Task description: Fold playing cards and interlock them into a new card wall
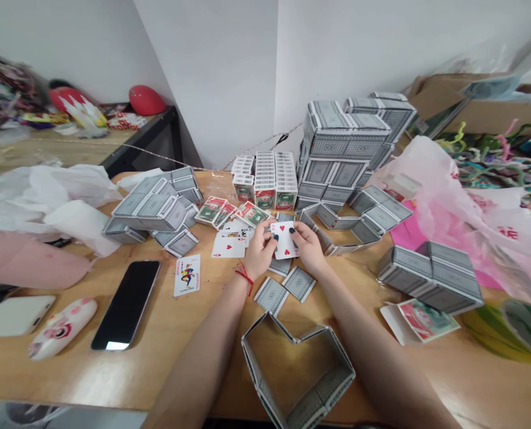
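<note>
A two of hearts playing card is held face up between both hands. My left hand, with a red string bracelet at the wrist, pinches its left edge. My right hand grips the right edge. Below them, grey-patterned cards lie face down on the table. Nearest me stands a heart-shaped frame folded from cards, between my forearms. Face-up cards, an ace of hearts among them, lie left of my left hand. Farther left is a joker card.
Tall card-built blocks rise at the back right, beside rows of card boxes. Another card structure stands left. A phone, a computer mouse, an open card box and green tape sit on the wooden table.
</note>
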Action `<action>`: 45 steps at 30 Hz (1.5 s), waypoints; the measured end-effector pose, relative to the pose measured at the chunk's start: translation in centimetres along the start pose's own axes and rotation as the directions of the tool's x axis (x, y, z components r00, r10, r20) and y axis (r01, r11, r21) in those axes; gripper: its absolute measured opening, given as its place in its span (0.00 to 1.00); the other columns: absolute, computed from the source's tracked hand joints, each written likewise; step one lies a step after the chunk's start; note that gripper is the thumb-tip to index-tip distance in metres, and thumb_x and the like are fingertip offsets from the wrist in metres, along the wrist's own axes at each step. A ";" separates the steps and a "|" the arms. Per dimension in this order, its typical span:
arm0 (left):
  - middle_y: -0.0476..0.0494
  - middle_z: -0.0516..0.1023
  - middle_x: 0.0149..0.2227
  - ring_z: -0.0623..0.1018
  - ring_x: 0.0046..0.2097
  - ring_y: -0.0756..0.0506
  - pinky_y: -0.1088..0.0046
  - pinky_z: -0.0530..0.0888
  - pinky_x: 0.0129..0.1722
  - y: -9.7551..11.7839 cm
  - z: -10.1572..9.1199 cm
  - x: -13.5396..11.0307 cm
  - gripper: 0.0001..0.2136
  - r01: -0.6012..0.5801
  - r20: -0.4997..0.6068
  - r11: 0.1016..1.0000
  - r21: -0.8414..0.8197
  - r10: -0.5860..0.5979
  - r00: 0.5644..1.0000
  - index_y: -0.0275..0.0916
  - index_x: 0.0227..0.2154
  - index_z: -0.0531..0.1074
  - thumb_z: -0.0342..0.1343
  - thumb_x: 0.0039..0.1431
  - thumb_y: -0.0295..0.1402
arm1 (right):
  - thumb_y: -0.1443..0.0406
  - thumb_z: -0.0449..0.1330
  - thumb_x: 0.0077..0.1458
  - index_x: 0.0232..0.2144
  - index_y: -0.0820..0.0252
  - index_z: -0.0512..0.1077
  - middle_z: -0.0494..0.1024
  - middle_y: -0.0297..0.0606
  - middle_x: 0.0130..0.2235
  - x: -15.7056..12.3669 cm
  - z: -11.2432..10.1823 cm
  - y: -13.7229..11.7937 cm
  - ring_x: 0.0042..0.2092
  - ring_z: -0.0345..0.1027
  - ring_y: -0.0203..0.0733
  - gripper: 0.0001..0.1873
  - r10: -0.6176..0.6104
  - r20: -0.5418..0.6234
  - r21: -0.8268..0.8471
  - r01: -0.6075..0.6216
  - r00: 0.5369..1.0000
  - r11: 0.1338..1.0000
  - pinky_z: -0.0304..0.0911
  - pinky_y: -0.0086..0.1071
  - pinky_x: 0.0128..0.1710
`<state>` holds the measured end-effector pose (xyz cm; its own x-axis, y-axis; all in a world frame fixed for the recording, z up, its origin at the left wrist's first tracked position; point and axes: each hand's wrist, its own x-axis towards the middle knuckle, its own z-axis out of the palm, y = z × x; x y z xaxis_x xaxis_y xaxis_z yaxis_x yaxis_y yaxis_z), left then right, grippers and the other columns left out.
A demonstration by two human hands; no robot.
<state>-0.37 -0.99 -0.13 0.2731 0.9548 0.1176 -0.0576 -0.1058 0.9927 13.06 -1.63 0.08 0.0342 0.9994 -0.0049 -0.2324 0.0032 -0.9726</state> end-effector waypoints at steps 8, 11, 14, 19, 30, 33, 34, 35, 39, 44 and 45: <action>0.48 0.70 0.30 0.69 0.25 0.54 0.80 0.66 0.22 -0.4 0.0 0.2 0.13 0.000 -0.100 0.999 0.038 0.003 0.995 0.39 0.42 0.59 0.45 0.53 0.25 | 0.62 0.56 0.45 0.30 0.57 0.67 0.68 0.29 0.25 -0.2 0.4 -0.2 0.24 0.58 0.32 0.07 0.002 0.024 0.013 -0.003 1.000 1.000 0.54 0.26 0.22; 0.48 0.70 0.32 0.70 0.28 0.53 0.80 0.67 0.24 -0.5 0.0 0.2 0.12 -0.022 -0.126 0.997 0.075 0.031 0.992 0.40 0.42 0.60 0.44 0.53 0.25 | 0.63 0.55 0.45 0.31 0.57 0.68 0.68 0.30 0.26 -0.4 0.5 -0.3 0.24 0.58 0.32 0.08 0.008 0.009 0.008 -0.008 1.000 1.000 0.54 0.25 0.23; 0.47 0.70 0.36 0.72 0.34 0.52 0.78 0.69 0.30 -0.5 0.1 0.2 0.12 -0.062 -0.140 0.992 0.113 0.077 0.987 0.40 0.42 0.60 0.44 0.54 0.25 | 0.63 0.54 0.46 0.31 0.58 0.68 0.67 0.30 0.26 -0.5 0.7 -0.2 0.24 0.57 0.32 0.08 -0.005 -0.008 -0.011 0.005 1.000 1.000 0.54 0.25 0.22; 0.45 0.69 0.43 0.71 0.42 0.50 0.75 0.69 0.38 -0.3 0.6 0.1 0.14 -0.086 -0.170 0.985 0.151 0.112 0.979 0.40 0.44 0.60 0.42 0.55 0.26 | 0.63 0.51 0.47 0.31 0.58 0.67 0.64 0.29 0.25 -0.7 1.0 -0.2 0.23 0.53 0.31 0.08 -0.050 -0.071 -0.090 0.044 0.996 0.995 0.52 0.25 0.21; 0.50 0.69 0.28 0.68 0.29 0.51 0.77 0.66 0.28 -0.5 1.1 0.4 0.08 0.059 -0.267 0.993 0.099 -0.030 0.963 0.39 0.35 0.65 0.44 0.53 0.27 | 0.63 0.49 0.47 0.33 0.56 0.66 0.63 0.29 0.25 -0.7 1.2 0.1 0.23 0.52 0.32 0.10 -0.098 -0.107 -0.193 0.076 0.989 0.978 0.52 0.26 0.21; 0.50 0.68 0.29 0.68 0.30 0.52 0.78 0.65 0.29 0.0 1.1 0.3 0.07 0.038 -0.276 0.994 0.103 -0.008 0.961 0.38 0.33 0.65 0.43 0.52 0.26 | 0.64 0.49 0.47 0.32 0.56 0.66 0.62 0.29 0.25 -0.8 1.3 0.0 0.23 0.52 0.33 0.09 -0.100 -0.111 -0.203 0.076 0.989 0.976 0.52 0.26 0.21; 0.51 0.68 0.28 0.67 0.30 0.52 0.78 0.65 0.29 0.1 1.1 0.3 0.07 0.039 -0.278 0.993 0.114 -0.006 0.961 0.38 0.33 0.64 0.43 0.52 0.26 | 0.64 0.49 0.47 0.32 0.56 0.66 0.62 0.29 0.25 -0.8 1.3 -0.1 0.23 0.52 0.33 0.09 -0.098 -0.110 -0.203 0.074 0.989 0.976 0.51 0.26 0.21; 0.51 0.68 0.28 0.67 0.29 0.52 0.78 0.64 0.28 0.2 1.1 0.2 0.07 0.040 -0.275 0.992 0.121 -0.005 0.961 0.39 0.33 0.64 0.43 0.52 0.26 | 0.65 0.49 0.46 0.32 0.56 0.66 0.62 0.29 0.24 -0.8 1.3 -0.1 0.23 0.52 0.33 0.10 -0.098 -0.109 -0.202 0.074 0.989 0.977 0.51 0.26 0.21; 0.51 0.68 0.30 0.68 0.32 0.51 0.78 0.65 0.31 0.2 1.1 0.0 0.07 0.014 -0.264 0.990 0.140 0.024 0.964 0.39 0.33 0.64 0.43 0.52 0.25 | 0.66 0.48 0.46 0.31 0.56 0.66 0.64 0.30 0.26 -0.8 1.3 -0.3 0.26 0.54 0.34 0.10 -0.131 -0.124 -0.207 0.104 0.984 0.973 0.53 0.27 0.24; 0.50 0.68 0.32 0.68 0.34 0.51 0.77 0.65 0.34 0.1 1.1 -0.1 0.08 -0.007 -0.261 0.987 0.160 0.049 0.964 0.39 0.32 0.64 0.42 0.52 0.25 | 0.67 0.47 0.43 0.30 0.57 0.67 0.65 0.31 0.27 -0.8 1.3 -0.6 0.27 0.54 0.35 0.11 -0.132 -0.137 -0.199 0.103 0.982 0.975 0.52 0.27 0.24; 0.50 0.69 0.32 0.68 0.34 0.51 0.77 0.65 0.34 0.1 1.1 -0.1 0.08 -0.012 -0.263 0.986 0.167 0.056 0.963 0.39 0.32 0.64 0.42 0.52 0.25 | 0.67 0.47 0.43 0.29 0.57 0.67 0.66 0.31 0.27 -0.8 1.3 -0.6 0.27 0.55 0.35 0.10 -0.130 -0.134 -0.195 0.102 0.982 0.976 0.52 0.27 0.25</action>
<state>0.69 -1.40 0.02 0.0073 0.9867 0.1623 0.1007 -0.1622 0.9816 11.92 -2.43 1.00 0.1943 0.9768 0.0900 -0.0341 0.0984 -0.9946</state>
